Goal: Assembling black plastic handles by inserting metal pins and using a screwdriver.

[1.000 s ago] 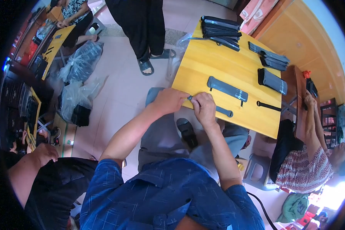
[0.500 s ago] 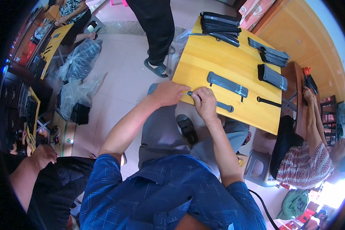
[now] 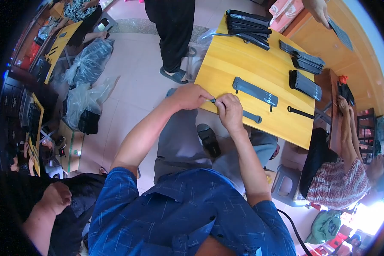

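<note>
Both left fingers point(image 3: 204, 94) and right fingers point(image 3: 222, 102) pinch a small dark piece point(image 3: 213, 100), which lies between their tips.

A small dark piece point(image 3: 213, 100) is pinched in the fingertips of the right grip point(image 3: 231, 113), held at the near edge of the yellow table point(image 3: 226, 64); its outline is too small to tell. A thin, pale sliver point(image 3: 208, 100) runs from the left grip point(image 3: 191, 97) to it, roughly level. A flat, bluish-grey strap point(image 3: 251, 116) shows beyond the right grip, rounded end pointing right, lying along the near edge; whether it joins the dark piece is hidden
</note>
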The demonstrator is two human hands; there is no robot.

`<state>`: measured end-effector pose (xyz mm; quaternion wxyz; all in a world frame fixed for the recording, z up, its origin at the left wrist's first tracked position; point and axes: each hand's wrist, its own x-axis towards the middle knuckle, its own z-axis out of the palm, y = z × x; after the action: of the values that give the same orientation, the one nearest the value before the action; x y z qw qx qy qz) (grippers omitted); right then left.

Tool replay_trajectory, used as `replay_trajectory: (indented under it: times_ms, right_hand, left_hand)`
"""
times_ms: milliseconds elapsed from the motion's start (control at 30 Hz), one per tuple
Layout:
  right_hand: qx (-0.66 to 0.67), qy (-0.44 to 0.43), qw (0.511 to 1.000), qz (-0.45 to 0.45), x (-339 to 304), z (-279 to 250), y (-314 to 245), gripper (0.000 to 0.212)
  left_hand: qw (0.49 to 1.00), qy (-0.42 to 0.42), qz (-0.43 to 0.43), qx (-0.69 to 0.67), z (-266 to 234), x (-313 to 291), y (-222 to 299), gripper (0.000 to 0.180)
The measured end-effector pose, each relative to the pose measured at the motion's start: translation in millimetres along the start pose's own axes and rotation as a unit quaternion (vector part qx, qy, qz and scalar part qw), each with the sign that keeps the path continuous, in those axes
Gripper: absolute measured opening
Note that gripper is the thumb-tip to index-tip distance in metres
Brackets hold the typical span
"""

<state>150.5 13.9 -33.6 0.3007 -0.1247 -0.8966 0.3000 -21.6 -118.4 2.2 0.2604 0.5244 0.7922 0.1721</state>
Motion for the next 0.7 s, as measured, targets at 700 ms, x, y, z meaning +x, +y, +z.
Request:
replay_trajectory:
  times_ms: [700]
  right_hand:
    - [-0.182, -0.129, 0.975, -0.007, 23, -9, -14, 0.001]
  left_hand:
    - [0.999, -0.003, 0.024, 0.032, -9, -3, 8, 0.035]
